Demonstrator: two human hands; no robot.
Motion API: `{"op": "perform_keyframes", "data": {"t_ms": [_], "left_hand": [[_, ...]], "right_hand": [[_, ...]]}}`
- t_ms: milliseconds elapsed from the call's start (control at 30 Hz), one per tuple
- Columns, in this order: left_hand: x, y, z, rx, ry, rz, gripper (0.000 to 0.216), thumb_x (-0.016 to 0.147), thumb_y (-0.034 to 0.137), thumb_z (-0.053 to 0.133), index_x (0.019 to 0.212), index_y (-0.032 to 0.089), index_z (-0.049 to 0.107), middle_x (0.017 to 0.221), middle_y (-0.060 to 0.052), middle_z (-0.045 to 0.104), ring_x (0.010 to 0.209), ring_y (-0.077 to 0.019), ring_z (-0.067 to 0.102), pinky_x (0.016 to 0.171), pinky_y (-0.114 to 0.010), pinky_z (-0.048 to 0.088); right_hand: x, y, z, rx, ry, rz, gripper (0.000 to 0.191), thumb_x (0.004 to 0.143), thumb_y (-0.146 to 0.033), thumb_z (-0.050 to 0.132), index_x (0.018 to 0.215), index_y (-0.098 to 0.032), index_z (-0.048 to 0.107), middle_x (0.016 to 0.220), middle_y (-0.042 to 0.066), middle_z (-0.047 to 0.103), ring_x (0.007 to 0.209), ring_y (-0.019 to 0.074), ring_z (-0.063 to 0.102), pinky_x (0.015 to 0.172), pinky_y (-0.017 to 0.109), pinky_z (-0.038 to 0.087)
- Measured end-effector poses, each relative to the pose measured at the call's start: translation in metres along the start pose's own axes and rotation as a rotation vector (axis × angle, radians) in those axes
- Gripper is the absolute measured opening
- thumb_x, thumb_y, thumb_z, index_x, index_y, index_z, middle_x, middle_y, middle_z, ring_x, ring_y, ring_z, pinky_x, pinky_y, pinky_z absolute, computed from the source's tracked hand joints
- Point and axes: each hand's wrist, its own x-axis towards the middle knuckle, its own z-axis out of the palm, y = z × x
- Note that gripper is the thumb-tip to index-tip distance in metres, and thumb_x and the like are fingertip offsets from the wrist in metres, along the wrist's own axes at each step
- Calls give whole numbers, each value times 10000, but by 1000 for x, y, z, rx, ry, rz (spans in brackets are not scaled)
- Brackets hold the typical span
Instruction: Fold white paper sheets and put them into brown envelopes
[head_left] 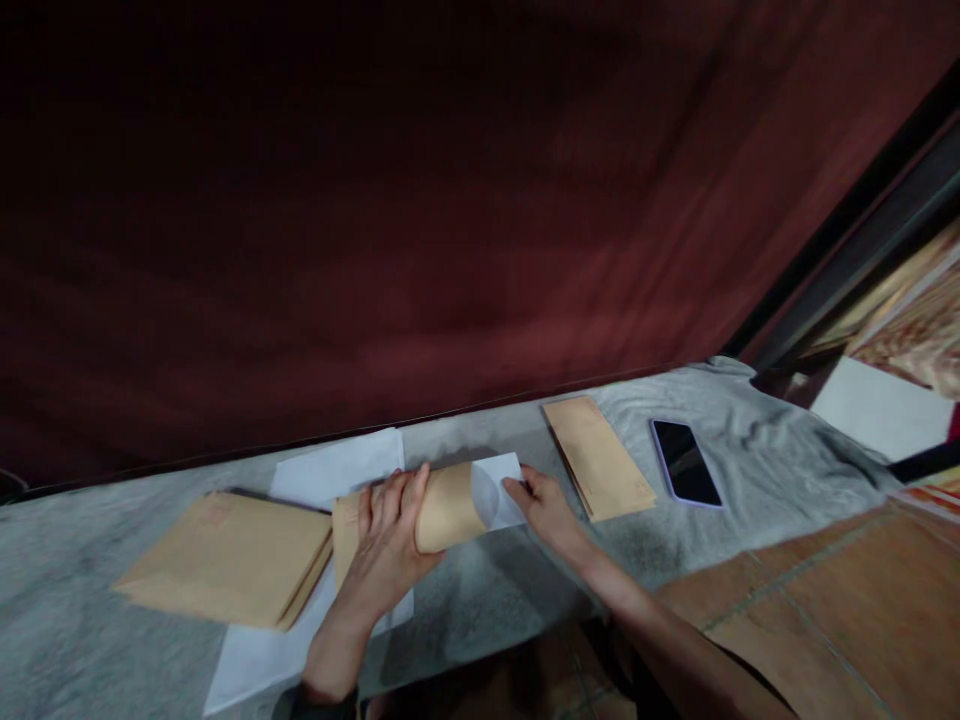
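Note:
A brown paper envelope (450, 508) lies across the middle of the grey cloth, its right end bowed open. My left hand (394, 535) wraps over its left part, thumb below and fingers on top. A white folded paper (501, 485) sticks out of the envelope's right end, partly inside it. My right hand (551, 510) pinches the paper's outer right edge between thumb and fingers. Left of my left hand is a stack of brown envelopes (232, 555), resting partly on white paper sheets (337, 468).
A few more brown envelopes (600, 455) lie to the right. Beyond them is a phone (686, 462) with a purple edge. The grey cloth (780, 450) covers a narrow surface against a dark red curtain (480, 230). Floor tiles (862, 600) show at the lower right.

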Motion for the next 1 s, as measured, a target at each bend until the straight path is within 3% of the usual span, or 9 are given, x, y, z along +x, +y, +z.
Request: {"op": "perform_keyframes", "data": {"t_ms": [133, 233, 300, 400, 600, 867, 1000], "left_hand": [[5, 8, 4, -24, 14, 39, 1079, 728, 305, 719, 1611, 214, 105, 1457, -182, 469, 1409, -393, 395, 1189, -627, 182], [8, 11, 5, -37, 34, 52, 1054, 740, 290, 710, 1611, 206, 122, 1434, -186, 482, 1399, -391, 404, 1185, -624, 197], [10, 11, 5, -41, 56, 66, 1037, 749, 279, 705, 1610, 200, 133, 1413, -188, 491, 1383, -388, 421, 1183, -620, 208], [12, 11, 7, -48, 94, 95, 1036, 759, 298, 709, 1610, 200, 128, 1399, -192, 494, 1356, -384, 445, 1179, -619, 220], [13, 16, 11, -56, 86, 125, 1032, 782, 292, 690, 1616, 226, 86, 1407, -179, 493, 1360, -368, 445, 1193, -623, 187], [16, 19, 11, -51, 80, 130, 1004, 807, 327, 688, 1618, 212, 108, 1412, -192, 489, 1382, -374, 429, 1190, -632, 196], [16, 19, 12, -41, 87, 138, 998, 816, 362, 695, 1617, 207, 120, 1414, -197, 492, 1387, -375, 426, 1194, -633, 183]], "right_hand": [[-3, -2, 10, -51, 6, -112, 259, 921, -350, 555, 732, -219, 673, 839, 27, 612, 811, 183, 603, 741, 284, 466], [-4, -2, 16, -47, 35, -155, 259, 946, -333, 541, 787, -223, 713, 972, 61, 616, 1002, 209, 599, 917, 327, 471], [-3, 0, 19, -42, 74, -145, 272, 968, -323, 508, 855, -219, 733, 1171, 94, 606, 1181, 235, 542, 1048, 384, 420], [0, 2, 20, -22, 95, -128, 305, 981, -331, 486, 838, -203, 723, 1357, 114, 543, 1315, 261, 456, 1131, 435, 352], [1, 9, 23, 54, -122, -54, 319, 979, -351, 462, 808, -207, 689, 1109, 84, 638, 956, 195, 627, 871, 326, 505], [-1, -2, 14, -176, -56, 35, 247, 920, -278, 545, 741, -206, 699, 956, 51, 686, 773, 162, 626, 698, 263, 444], [-1, -12, 11, -194, -4, 160, 187, 876, -259, 607, 722, -213, 702, 842, 20, 705, 689, 148, 616, 619, 248, 394]]}}
